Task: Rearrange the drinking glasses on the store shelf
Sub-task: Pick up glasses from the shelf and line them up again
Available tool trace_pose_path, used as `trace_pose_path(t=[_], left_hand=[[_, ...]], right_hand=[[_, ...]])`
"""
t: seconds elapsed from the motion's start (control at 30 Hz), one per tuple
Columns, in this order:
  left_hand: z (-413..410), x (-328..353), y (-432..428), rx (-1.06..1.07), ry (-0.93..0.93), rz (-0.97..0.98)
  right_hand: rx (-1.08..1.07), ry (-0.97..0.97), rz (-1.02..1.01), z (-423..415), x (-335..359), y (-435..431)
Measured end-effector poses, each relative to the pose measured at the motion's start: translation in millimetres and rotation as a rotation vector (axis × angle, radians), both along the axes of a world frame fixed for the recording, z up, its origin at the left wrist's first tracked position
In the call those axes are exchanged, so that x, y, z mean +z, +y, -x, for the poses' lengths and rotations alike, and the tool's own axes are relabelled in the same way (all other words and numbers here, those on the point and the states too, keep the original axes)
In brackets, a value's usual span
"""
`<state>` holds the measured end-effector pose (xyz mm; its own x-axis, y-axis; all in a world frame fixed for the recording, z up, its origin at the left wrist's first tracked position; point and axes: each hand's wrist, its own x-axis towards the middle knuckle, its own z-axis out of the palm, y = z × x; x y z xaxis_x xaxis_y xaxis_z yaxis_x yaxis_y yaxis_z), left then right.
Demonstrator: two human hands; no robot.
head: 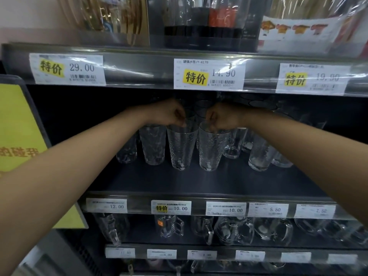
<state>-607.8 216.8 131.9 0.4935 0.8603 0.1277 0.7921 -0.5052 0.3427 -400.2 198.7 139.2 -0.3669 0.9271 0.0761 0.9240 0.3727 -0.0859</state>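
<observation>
Two tall dimpled drinking glasses stand side by side on the middle shelf (199,180). My left hand (169,114) pinches the rim of the left glass (180,148) from above. The rim of the right glass (211,148) is pinched the same way by my right hand (223,118). Both glasses look upright; whether their bases touch the shelf I cannot tell. More clear glasses stand to the left (153,144) and right (258,154), with others in the dark behind.
The shelf above (139,64) hangs low over my hands, with price tags on its edge. In front of the glasses lies a bare strip of shelf. Glass mugs (233,230) fill the shelf below. A yellow sign (18,126) stands at the left.
</observation>
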Motion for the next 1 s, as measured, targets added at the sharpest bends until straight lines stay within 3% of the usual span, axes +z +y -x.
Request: trace_pose_path(t=[0.2, 0.33, 0.5, 1.0], left_hand=[[52, 26, -22, 0.167, -0.272, -0.041], [89, 24, -31, 0.344, -0.159, -0.153], [114, 11, -32, 0.390, -0.150, -0.013], [133, -5, -9, 0.287, -0.148, 0.048]], right_hand=[[0.032, 0.181, -0.114, 36, 24, -9], [0.139, 0.301, -0.126, 79, 16, -4], [0.234, 0.299, -0.046, 114, 9, 4], [0.251, 0.229, 0.123, 142, -5, 42]])
